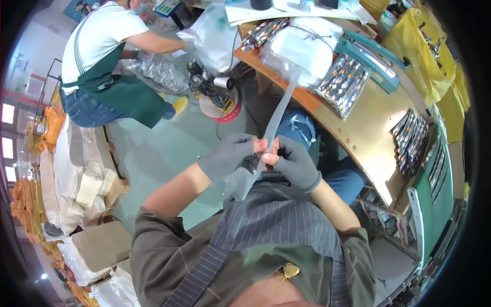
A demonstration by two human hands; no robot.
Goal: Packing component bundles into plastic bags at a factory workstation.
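We see a long, narrow, translucent plastic strip point(277, 116) near the workbench point(353, 129). Our left hand point(228, 156) and right hand point(297, 162), both grey-gloved, clamp bare fingertips point(270, 159) on it, its 2 ends extending past them. Left of the workbench, a green-aproned co-worker point(107, 84) crouches on the grey-green floor point(148, 158).

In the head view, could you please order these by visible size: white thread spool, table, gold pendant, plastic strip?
1. Table
2. Plastic strip
3. White thread spool and gold pendant: too alike to rank; pendant looks nearer.
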